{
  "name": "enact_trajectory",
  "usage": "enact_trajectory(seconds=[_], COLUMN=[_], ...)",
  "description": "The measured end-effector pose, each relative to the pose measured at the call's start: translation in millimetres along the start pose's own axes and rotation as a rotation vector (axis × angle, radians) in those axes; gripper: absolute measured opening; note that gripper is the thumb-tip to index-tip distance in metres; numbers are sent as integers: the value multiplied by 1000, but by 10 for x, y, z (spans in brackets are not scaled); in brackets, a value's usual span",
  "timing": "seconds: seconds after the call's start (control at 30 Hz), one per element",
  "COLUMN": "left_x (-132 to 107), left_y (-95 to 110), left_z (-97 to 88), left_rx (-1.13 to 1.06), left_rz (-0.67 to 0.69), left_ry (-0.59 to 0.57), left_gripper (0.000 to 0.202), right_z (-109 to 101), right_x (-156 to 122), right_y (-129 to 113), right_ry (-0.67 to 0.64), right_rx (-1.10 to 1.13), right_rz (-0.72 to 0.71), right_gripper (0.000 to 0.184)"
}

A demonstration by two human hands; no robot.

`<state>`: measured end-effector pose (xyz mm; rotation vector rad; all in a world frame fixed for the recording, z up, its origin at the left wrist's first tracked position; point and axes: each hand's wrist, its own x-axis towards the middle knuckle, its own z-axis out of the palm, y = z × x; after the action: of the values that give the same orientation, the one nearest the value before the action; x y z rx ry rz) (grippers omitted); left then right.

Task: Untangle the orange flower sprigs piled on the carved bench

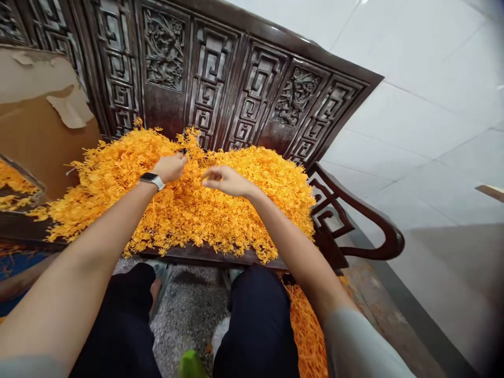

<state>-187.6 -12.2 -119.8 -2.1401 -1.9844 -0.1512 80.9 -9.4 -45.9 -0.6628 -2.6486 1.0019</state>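
A big heap of orange artificial flowers (236, 220) is spread over the seat of a dark carved wooden bench (220, 255). Over its middle, my left hand (172, 167), with a watch on the wrist, is closed. Out of its grip rises a sprig of orange flowers (189, 137), and a small dark piece (183, 151) shows by the thumb, too small to name. To its right my right hand (226, 181) hovers just above the heap, fingers loosely curled and apart, with nothing visible in them.
A torn cardboard box (43, 121) stands on the bench at left, with more orange pieces in it. The carved backrest (220, 68) and curved armrest (378, 226) bound the heap. Orange strands (309, 331) lie below right. Another person's arm (23, 278) shows at lower left.
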Motion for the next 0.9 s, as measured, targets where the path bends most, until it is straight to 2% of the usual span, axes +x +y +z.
enact_trajectory(seconds=[0.07, 0.17, 0.2, 0.27, 0.3, 0.4, 0.43, 0.5, 0.53, 0.6, 0.67, 0.73, 0.83, 0.9], left_x=[-67, -148, -164, -174, -164, -70, -18, 104, 166, 274, 337, 349, 305, 275], left_y=[48, 111, 128, 165, 186, 251, 268, 296, 309, 346, 397, 446, 475, 452], left_z=[96, 170, 177, 178, 182, 244, 283, 372, 412, 456, 438, 375, 293, 281], left_rx=[29, 44, 47, 56, 49, -96, -189, -399, -495, -629, -658, -596, -426, -340], left_rz=[98, 158, 156, 134, 103, -87, -163, -298, -348, -406, -393, -313, -99, 9], left_ry=[-114, -134, -113, -66, -26, 199, 300, 476, 534, 574, 553, 511, 388, 293], left_gripper=[36, 33, 33, 35, 35, 31, 33, 51, 63, 83, 93, 92, 85, 81], right_z=[-6, 1, 6, 21, 27, 28, 20, -2, -10, -4, 45, 131, 269, 330], right_x=[504, 1239, 1450, 1791, 1914, 2074, 2056, 1913, 1795, 1493, 1151, 829, 456, 284], right_y=[130, 364, 425, 502, 521, 533, 532, 524, 516, 493, 465, 448, 470, 516], right_ry=[295, 559, 598, 609, 583, 525, 530, 550, 543, 488, 416, 382, 410, 474], right_rx=[-26, -73, -60, 127, 261, 554, 577, 657, 743, 976, 1213, 1371, 1484, 1498], right_rz=[37, 200, 212, 226, 233, 278, 277, 240, 207, 133, 105, 156, 260, 298], right_gripper=[32, 44, 52, 61, 55, 13, 13, 23, 24, 24, 21, 19, 18, 18])
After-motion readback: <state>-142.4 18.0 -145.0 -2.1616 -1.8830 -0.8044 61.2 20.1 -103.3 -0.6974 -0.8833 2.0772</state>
